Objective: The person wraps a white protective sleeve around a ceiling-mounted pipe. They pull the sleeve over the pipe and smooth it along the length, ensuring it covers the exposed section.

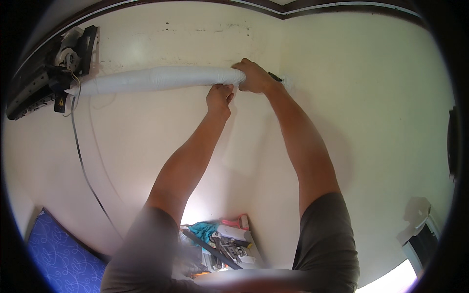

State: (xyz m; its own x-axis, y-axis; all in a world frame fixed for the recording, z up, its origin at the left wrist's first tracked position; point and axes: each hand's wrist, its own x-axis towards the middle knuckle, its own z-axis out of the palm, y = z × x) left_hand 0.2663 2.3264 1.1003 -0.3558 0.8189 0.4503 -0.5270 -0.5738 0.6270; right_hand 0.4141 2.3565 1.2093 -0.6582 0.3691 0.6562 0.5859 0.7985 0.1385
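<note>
Gripping the wrapped pipe [156, 79] end, the right hand [253, 75] steadies it while the left hand [219, 95] pinches the wrap (fingers closed) against the wall [342, 97].

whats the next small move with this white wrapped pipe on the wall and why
Probably pull the wrap taut with the left hand under the white wrapped pipe, since the right hand already grips the pipe's end near the corner and the left pinches at its underside.

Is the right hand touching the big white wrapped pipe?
Touching. The head view shows the right hand wrapped over the end of the white wrapped pipe.
</note>
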